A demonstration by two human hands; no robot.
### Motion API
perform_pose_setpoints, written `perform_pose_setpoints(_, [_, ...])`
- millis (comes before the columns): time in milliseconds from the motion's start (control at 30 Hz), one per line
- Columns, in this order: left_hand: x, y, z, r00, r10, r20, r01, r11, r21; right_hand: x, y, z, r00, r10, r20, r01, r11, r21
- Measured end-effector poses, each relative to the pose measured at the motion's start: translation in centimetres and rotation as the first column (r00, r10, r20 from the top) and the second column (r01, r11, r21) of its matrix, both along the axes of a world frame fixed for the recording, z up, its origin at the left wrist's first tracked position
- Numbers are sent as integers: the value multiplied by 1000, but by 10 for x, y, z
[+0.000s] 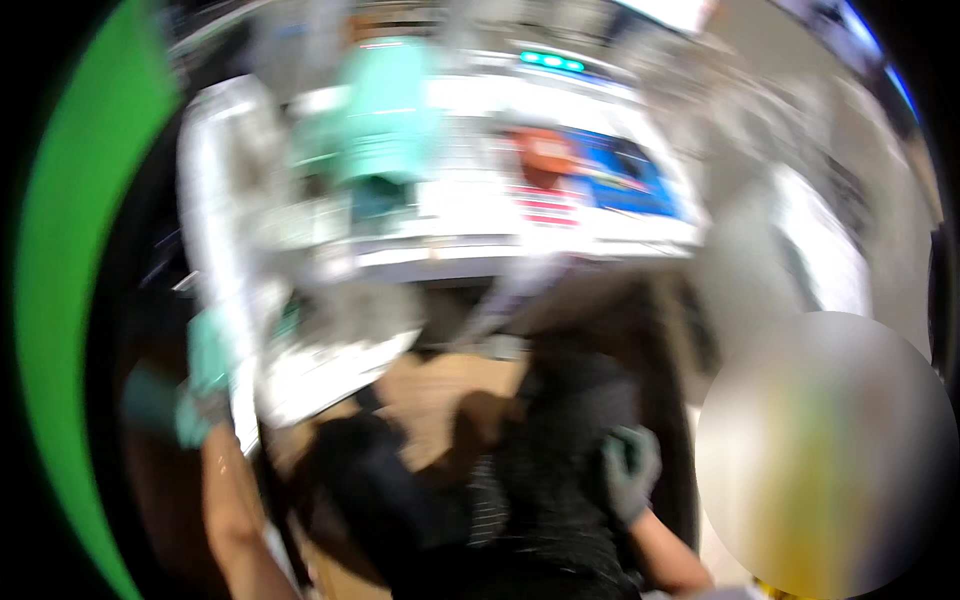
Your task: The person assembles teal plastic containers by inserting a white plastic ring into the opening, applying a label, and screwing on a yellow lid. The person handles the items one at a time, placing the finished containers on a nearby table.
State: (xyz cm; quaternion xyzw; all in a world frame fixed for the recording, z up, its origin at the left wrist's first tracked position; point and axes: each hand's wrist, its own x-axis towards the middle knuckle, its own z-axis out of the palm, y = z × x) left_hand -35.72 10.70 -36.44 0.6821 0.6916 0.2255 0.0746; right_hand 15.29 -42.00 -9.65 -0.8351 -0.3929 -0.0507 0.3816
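Observation:
Motion blur smears most of the picture. My left hand [205, 395], in a teal glove, is at the left beside the long white edge of a plastic-covered panel or bag [222, 200]. Its fingers are too smeared to show whether they grip that edge. At lower right, my right hand [632, 472], in a pale grey-green glove, is low against my black-clad leg [565, 450]. A gap shows between its thumb and fingers, and nothing is visible in it. A teal container-like object [388, 110] stands on the white work table [460, 190] ahead.
An orange-red object [545, 150] and a blue sheet or mat [620, 175] lie on the table's right. Behind them, green lights [552, 62] glow. Crumpled translucent plastic [740, 210] hangs at the right. Below the table is a brown floor [455, 390]; a green curved surface [60, 300] borders the left.

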Motion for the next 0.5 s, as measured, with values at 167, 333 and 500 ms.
perform_pose_setpoints(167, [-19, 26, -33, 948, -41, -317, 40, 999, -10, 9, 37, 7, 1000, -9, 27, 10, 999, -41])
perform_pose_setpoints(333, [-44, -31, 30, 881, 74, -467, 93, 941, 324, 4, 18, 1, 1000, -2, 4, 3, 1000, -21])
perform_pose_setpoints(500, [43, -188, 223, 975, -23, -222, 162, 756, 634, 4, 25, 19, 962, 184, 200, -196, 980, 43])
